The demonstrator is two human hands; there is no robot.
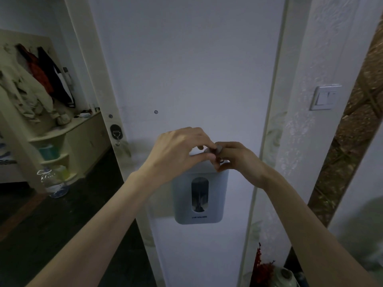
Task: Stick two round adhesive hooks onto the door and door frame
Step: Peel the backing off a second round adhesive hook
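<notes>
A round dark adhesive hook (115,130) with a metal hanger is stuck on the cream door frame (97,79) at the left. Both hands meet in front of the white door (186,69), just above a grey cup holder. My right hand (238,160) pinches a second small round dark hook (217,151) between thumb and fingers. My left hand (182,150) has its fingertips on the same hook, which the fingers mostly hide. The hook is held off the door surface; I cannot tell if it touches it.
A grey cup holder (200,197) is mounted on the door below my hands. A small round sticker (156,112) sits higher on the door. A light switch (325,97) is on the right wall. Left: shelves, hanging coats, a water bottle (55,183) on the floor.
</notes>
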